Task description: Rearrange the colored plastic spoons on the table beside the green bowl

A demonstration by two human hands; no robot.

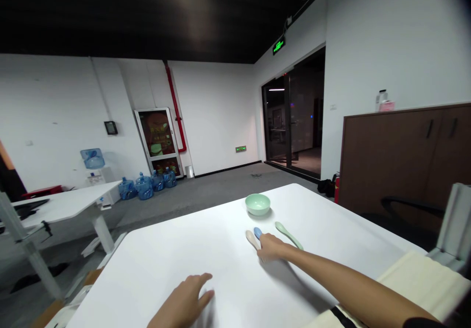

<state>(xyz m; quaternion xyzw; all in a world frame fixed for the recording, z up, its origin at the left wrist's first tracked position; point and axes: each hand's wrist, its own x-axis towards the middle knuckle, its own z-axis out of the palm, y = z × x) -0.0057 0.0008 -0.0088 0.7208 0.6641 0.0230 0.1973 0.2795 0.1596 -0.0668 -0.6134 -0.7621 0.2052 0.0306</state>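
My right hand (270,247) reaches out over the white table (154,264) and rests on two small spoons, a beige spoon (251,238) and a blue spoon (257,232), whose bowls stick out past my fingers. Its fingers are curled over the handles. A green spoon (287,234) lies just to the right of that hand, untouched. A pale green bowl (257,204) stands upright a little beyond the spoons. My left hand (186,301) lies flat on the table near the front edge, fingers stretched out, holding nothing.
A cream cloth (419,279) lies at the table's right front. A dark office chair (408,215) and a brown cabinet (401,156) stand to the right. A second white desk (66,203) and several blue water jugs (145,186) are at the left.
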